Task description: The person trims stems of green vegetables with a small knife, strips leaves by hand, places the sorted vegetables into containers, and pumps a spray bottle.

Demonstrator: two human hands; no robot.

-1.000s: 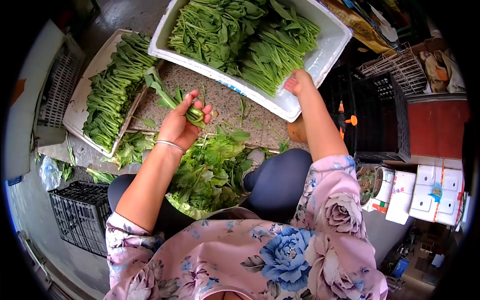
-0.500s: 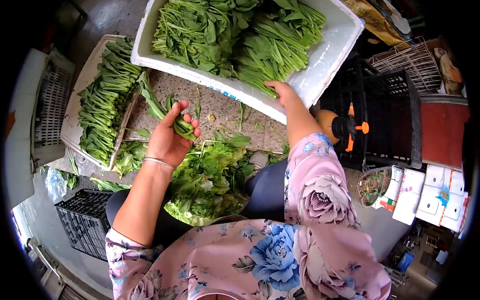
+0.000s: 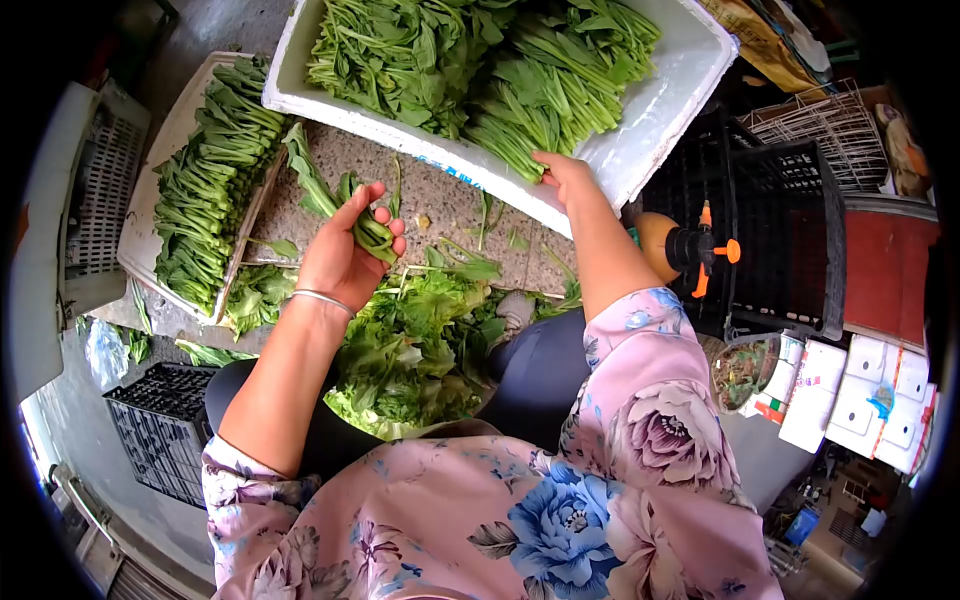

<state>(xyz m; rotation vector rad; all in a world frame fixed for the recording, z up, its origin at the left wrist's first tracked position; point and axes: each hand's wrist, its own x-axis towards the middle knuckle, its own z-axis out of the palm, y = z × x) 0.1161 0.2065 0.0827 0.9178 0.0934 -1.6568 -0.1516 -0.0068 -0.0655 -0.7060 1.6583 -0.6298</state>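
Since a second ago the right hand (image 3: 572, 183) has shifted leftward, to the stem ends of one green, leafy pile of stems (image 3: 560, 95); whether its fingers grip, I cannot tell. Nearest lies one heap of loose pale-green leaves (image 3: 415, 350). Past it, the left hand (image 3: 345, 255) curls its fingers around one small green bunch (image 3: 372, 237), slanting, leaf tip away and leftward. Beyond, one white foam box (image 3: 650, 135) holds two piles, its near wall beneath the right forearm (image 3: 612, 250); one whitish tray (image 3: 140, 215) of greens sits left, one orange-nozzled sprayer (image 3: 690, 252) right.
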